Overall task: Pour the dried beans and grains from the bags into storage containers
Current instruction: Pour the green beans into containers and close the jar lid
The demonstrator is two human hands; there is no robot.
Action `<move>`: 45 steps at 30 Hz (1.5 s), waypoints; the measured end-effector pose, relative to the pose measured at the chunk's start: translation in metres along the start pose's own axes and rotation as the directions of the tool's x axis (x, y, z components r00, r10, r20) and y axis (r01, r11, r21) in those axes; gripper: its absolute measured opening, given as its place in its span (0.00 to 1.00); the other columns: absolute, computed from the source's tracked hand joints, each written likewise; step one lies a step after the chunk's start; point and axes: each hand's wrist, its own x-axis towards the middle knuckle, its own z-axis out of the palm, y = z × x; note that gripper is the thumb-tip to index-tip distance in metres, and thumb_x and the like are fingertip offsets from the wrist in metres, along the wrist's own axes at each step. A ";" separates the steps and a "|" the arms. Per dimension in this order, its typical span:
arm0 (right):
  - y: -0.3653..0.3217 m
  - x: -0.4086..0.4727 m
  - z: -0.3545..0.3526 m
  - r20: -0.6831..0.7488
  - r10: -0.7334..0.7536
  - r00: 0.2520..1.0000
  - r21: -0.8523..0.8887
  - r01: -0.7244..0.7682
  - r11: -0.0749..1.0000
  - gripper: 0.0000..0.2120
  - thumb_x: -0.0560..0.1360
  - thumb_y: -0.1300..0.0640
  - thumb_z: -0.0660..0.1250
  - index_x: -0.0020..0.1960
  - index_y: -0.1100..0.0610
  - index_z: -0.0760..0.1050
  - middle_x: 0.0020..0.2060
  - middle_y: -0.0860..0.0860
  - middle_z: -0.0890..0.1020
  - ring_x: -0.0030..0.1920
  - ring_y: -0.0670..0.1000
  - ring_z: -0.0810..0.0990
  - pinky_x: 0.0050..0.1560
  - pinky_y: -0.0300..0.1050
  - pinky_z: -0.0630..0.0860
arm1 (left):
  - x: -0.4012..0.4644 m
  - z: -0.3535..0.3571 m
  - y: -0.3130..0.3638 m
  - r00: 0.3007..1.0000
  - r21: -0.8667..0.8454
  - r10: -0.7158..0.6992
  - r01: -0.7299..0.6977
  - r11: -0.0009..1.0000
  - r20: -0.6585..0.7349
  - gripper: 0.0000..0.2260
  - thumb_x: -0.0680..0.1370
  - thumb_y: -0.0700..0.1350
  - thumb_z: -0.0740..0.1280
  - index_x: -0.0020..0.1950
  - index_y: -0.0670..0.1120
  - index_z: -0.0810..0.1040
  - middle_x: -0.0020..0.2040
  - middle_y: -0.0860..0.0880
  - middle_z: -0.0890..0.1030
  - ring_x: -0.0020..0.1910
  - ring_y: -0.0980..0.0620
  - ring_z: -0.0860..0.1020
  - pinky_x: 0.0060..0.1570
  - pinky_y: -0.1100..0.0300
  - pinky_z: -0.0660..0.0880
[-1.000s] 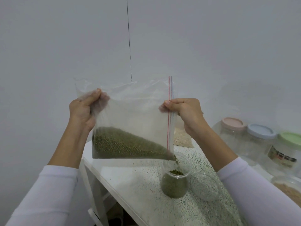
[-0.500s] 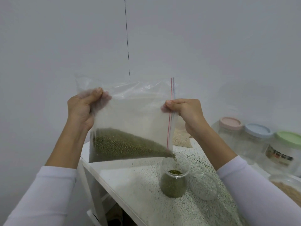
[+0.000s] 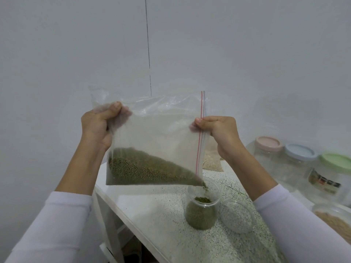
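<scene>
A clear zip bag (image 3: 157, 137) hangs in the air above the speckled desk (image 3: 161, 215), turned on its side so its red-lined mouth (image 3: 201, 133) faces right and runs up and down; the bag's long axis lies roughly level, left to right. Green beans (image 3: 144, 169) lie heaped along its lower edge, deepest at the left and thinning toward the lower right corner, which dips over the open jar (image 3: 202, 205). A few beans are dropping from that corner into the jar. The jar stands upright on the desk, clear, filled with green beans to about its shoulder. Just to its right a clear lid (image 3: 237, 216) lies on the desk. The left hand (image 3: 96, 128) pinches the bag's upper left part, thumb in front and fingers behind the plastic. The right hand (image 3: 218, 131) pinches the mouth edge about midway up, thumb on the near side. Behind the bag a second bag of pale grain (image 3: 211, 163) rests on the desk. At the far right stand three clear jars with pink (image 3: 267, 143), blue (image 3: 300, 151) and green (image 3: 336, 160) lids; their contents cannot be made out. At the lower right edge a bowl (image 3: 334, 215) holds tan grain.
</scene>
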 end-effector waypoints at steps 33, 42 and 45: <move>-0.001 -0.003 -0.008 0.013 0.018 1.000 0.010 -0.018 1.000 0.03 0.71 0.66 0.71 0.39 0.65 0.81 0.31 0.53 0.84 0.35 0.48 0.83 0.47 0.35 0.79 | -0.005 0.009 0.007 1.000 0.046 -0.013 0.014 0.999 -0.006 0.16 0.74 0.32 0.66 0.27 0.41 0.82 0.29 0.47 0.81 0.31 0.52 0.81 0.39 0.60 0.80; 0.000 -0.004 -0.010 -0.002 0.030 1.000 0.040 -0.030 0.999 0.02 0.70 0.67 0.71 0.40 0.67 0.80 0.30 0.53 0.84 0.33 0.48 0.83 0.44 0.35 0.80 | -0.010 0.010 0.009 1.000 0.075 -0.009 0.009 0.997 -0.001 0.13 0.72 0.34 0.68 0.27 0.41 0.82 0.28 0.47 0.81 0.31 0.52 0.81 0.38 0.60 0.80; 0.000 -0.005 -0.010 -0.015 0.022 1.000 0.032 -0.022 0.999 0.03 0.71 0.67 0.71 0.38 0.65 0.81 0.29 0.52 0.83 0.33 0.46 0.83 0.43 0.34 0.79 | -0.012 0.013 0.009 1.000 0.076 -0.003 0.001 0.997 0.018 0.13 0.72 0.34 0.68 0.27 0.41 0.82 0.28 0.47 0.81 0.31 0.52 0.81 0.40 0.59 0.81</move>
